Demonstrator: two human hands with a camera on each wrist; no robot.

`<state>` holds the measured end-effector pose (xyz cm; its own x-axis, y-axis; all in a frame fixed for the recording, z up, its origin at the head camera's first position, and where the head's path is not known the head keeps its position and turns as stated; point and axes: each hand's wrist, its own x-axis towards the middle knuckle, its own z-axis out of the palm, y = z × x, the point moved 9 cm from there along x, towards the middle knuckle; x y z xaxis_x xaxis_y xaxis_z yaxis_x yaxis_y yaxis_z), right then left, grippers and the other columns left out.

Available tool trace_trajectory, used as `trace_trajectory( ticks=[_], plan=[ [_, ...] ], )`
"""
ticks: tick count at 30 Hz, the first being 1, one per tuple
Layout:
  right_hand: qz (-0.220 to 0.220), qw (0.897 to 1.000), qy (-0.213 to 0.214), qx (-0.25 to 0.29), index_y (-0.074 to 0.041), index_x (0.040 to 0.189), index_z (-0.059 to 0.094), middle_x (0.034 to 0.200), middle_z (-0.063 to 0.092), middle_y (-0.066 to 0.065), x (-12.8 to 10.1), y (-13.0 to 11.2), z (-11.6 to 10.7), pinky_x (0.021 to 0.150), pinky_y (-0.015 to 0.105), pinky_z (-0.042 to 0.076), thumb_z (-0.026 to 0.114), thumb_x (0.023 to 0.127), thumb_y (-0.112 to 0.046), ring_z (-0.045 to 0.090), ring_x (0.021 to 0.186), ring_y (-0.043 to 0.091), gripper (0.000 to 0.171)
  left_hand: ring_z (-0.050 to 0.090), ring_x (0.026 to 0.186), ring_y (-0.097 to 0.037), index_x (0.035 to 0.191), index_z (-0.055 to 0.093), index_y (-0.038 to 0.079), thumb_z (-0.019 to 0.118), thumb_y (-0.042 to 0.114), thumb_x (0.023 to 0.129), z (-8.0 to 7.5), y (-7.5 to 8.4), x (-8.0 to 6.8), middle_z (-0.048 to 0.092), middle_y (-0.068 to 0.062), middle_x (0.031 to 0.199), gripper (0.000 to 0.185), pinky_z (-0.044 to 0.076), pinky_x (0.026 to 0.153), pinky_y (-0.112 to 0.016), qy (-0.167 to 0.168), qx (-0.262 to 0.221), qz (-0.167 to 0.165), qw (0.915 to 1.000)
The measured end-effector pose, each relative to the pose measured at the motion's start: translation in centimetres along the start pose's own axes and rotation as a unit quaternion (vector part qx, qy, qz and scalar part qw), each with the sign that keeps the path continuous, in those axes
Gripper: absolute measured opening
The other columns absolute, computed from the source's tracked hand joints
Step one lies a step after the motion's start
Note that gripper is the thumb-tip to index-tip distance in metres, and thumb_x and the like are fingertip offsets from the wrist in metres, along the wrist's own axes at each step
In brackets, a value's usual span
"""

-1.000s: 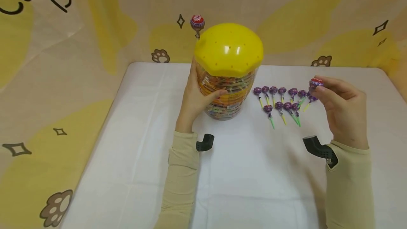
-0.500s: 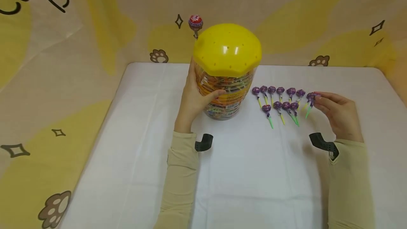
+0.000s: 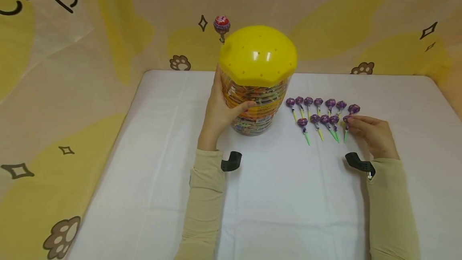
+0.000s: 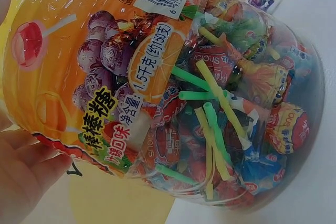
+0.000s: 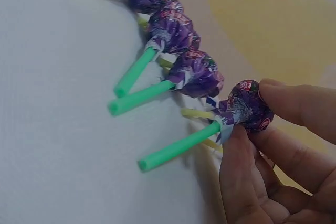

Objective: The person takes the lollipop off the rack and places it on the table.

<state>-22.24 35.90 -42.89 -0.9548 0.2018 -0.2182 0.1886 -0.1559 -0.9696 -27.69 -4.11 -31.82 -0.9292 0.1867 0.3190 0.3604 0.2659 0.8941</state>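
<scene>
My left hand (image 3: 225, 111) grips the side of a clear plastic jar (image 3: 249, 125) with a domed yellow lid (image 3: 258, 55). Through its wall in the left wrist view show many wrapped lollipops (image 4: 257, 77) with green and yellow sticks, beside an orange label (image 4: 105, 72). Between thumb and fingers, my right hand (image 3: 375, 133) pinches the purple-wrapped head of a lollipop (image 5: 247, 106), whose green stick points left in the right wrist view. It is at the right end of the front row of purple lollipops (image 3: 325, 120) on the table.
A second row of purple lollipops (image 3: 318, 102) lies behind the front one, right of the jar. One red-topped lollipop (image 3: 221, 24) sticks up behind the lid's left side. The white table (image 3: 288, 196) meets a patterned yellow-beige cloth (image 3: 325, 23) at the back.
My right hand has come down and left from above the rows, bringing the pinched lollipop to the front row's right end. The left hand keeps its grip on the jar.
</scene>
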Motion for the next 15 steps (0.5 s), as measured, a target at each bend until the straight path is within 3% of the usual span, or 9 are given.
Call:
trace_trajectory(
  ticks=[4, 11, 15],
  plan=[
    [-0.003, 0.998, 0.024, -0.053, -0.018, 0.078, 0.076, 0.076, 0.070, -0.009, 0.22, 0.31, -0.27, 0.065, 0.011, 0.052, 0.073, 0.083, -0.009, 0.066, 0.067, 0.004, 0.011, 0.026, 0.136, -0.010, 0.151, -0.004, 0.034, 0.078, 0.033, 0.076, 0.01, 0.05, -0.03, 0.018, 0.007, 0.154, 0.112, 0.025, 0.113, -0.036, -0.001, 0.002, -0.004, 1.0000],
    [-0.011, 0.997, 0.039, -0.070, -0.020, 0.075, 0.076, 0.073, 0.069, -0.010, 0.39, 0.44, -0.26, 0.061, 0.011, 0.052, 0.074, 0.081, -0.008, 0.065, 0.063, 0.003, 0.014, 0.027, 0.136, -0.010, 0.151, -0.004, 0.034, 0.078, 0.030, 0.077, 0.01, 0.13, -0.02, 0.019, 0.007, 0.154, 0.111, 0.025, 0.113, -0.034, -0.001, 0.003, -0.003, 1.0000],
    [-0.004, 0.992, 0.047, -0.119, -0.024, 0.074, 0.074, 0.074, 0.067, -0.014, 0.40, 0.46, -0.39, 0.061, 0.009, 0.051, 0.076, 0.081, -0.014, 0.063, 0.065, 0.000, 0.012, 0.027, 0.136, -0.010, 0.151, -0.003, 0.031, 0.079, 0.029, 0.076, -0.03, 0.20, -0.01, 0.020, 0.005, 0.154, 0.112, 0.024, 0.113, -0.034, 0.001, 0.004, 0.000, 1.0000]
  ],
)
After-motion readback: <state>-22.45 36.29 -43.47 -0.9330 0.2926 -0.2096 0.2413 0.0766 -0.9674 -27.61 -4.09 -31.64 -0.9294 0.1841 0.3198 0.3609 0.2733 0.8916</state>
